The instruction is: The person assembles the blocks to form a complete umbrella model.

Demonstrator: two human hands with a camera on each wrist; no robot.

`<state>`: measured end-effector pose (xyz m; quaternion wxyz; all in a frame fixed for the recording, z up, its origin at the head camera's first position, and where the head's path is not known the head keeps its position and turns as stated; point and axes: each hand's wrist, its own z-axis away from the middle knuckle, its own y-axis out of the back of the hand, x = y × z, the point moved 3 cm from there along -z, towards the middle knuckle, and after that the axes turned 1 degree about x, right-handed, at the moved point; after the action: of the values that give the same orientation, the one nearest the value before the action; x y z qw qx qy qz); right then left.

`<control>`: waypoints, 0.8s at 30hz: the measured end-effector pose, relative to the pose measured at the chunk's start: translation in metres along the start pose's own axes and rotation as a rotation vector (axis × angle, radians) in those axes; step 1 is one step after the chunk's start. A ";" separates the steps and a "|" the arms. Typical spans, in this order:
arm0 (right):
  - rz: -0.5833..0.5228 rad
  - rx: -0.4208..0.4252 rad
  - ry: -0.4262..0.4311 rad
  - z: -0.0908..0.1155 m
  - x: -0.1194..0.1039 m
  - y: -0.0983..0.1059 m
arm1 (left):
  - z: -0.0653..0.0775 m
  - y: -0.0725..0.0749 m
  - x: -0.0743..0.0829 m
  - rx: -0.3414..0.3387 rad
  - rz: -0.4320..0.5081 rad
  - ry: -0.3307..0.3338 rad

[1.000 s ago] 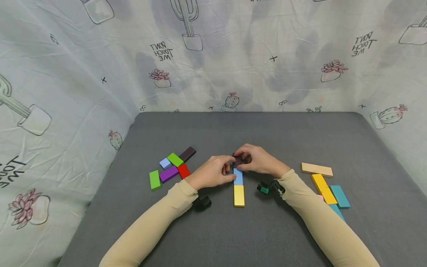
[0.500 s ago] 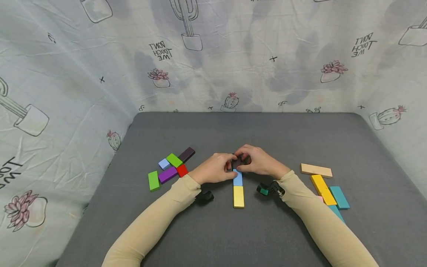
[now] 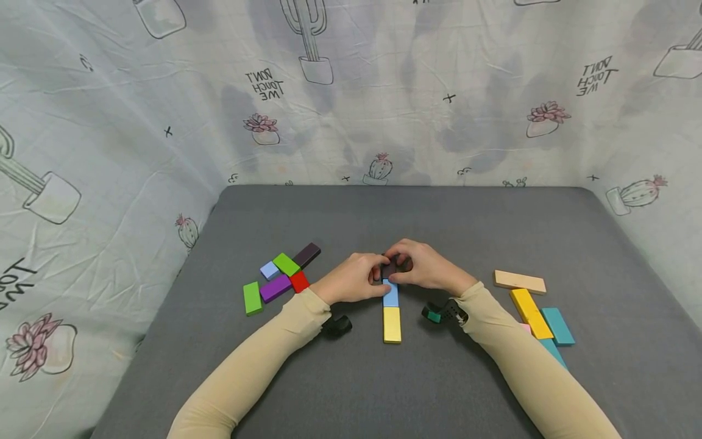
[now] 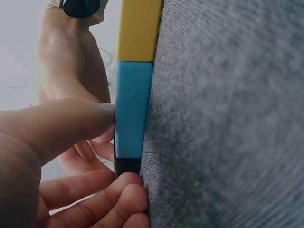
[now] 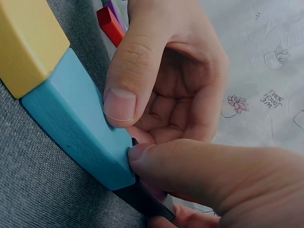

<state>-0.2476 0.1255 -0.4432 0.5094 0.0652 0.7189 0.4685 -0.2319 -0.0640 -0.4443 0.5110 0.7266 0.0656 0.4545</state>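
Note:
Three flat blocks lie end to end in a line running away from me: a yellow block [image 3: 392, 325], a blue block [image 3: 390, 294] and a dark brown block [image 3: 388, 270] at the far end. My left hand [image 3: 353, 278] is on the row's left side, its thumb on the blue block and its curled fingertips against the dark brown block in the left wrist view. My right hand [image 3: 425, 265] pinches the dark brown block from the right, its thumb at the joint with the blue block [image 5: 80, 118]. Fingers hide part of the dark brown block.
On the left of the grey table [image 3: 351, 390] lie green [image 3: 253, 297], purple [image 3: 276, 288], red [image 3: 299, 281], small blue [image 3: 270, 270] and dark [image 3: 307, 255] blocks. At right are a tan block [image 3: 520, 281], a yellow-orange block [image 3: 531, 313] and teal blocks [image 3: 557, 326]. A patterned cloth [image 3: 351, 91] hangs behind.
My left hand has shifted slightly right and closer in against the row. The right hand stays at the dark brown block, and the row looks nearly unchanged.

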 end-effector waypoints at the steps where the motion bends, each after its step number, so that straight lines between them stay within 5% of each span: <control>1: 0.001 0.001 0.000 0.000 0.000 0.000 | 0.000 0.000 0.000 -0.002 0.002 0.003; 14: 0.054 0.014 -0.018 0.008 -0.004 0.015 | -0.002 0.000 0.000 -0.023 -0.011 0.050; 24: 0.249 0.078 -0.116 0.056 0.005 0.057 | 0.000 -0.002 0.000 -0.021 -0.011 0.087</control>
<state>-0.2271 0.1941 -0.4063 0.4849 0.2005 0.6923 0.4953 -0.2307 -0.0633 -0.4463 0.5180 0.7004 0.0870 0.4833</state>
